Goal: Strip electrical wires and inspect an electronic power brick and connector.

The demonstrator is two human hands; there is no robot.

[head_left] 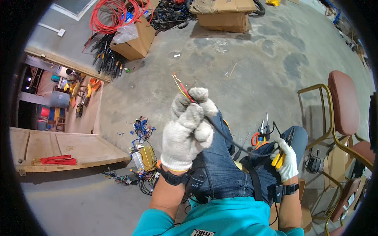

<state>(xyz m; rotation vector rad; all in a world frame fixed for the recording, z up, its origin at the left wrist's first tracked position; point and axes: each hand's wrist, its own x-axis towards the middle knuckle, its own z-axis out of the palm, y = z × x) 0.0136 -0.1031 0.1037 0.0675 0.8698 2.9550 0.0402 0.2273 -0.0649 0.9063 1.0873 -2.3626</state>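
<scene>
My gloved left hand (188,133) is closed on a black cable (230,141), whose split end shows thin red, yellow and pale wires (181,87) with bare copper tips above my fingers. My gloved right hand (287,161) rests lower, by my right knee, closed around yellow-handled pliers (279,160) with dark jaws pointing up. The cable runs down from my left hand toward my right. Beside my right leg lie orange-handled scissors (258,137) and other slim tools, partly hidden.
Left of my legs lie a gold metal box (148,159) and tangled wiring (141,129). Metal-framed chairs (343,102) stand right. A wooden panel (71,144) and doorway are left. Cardboard boxes (220,21), red cable coils (108,15) and black parts sit at the back.
</scene>
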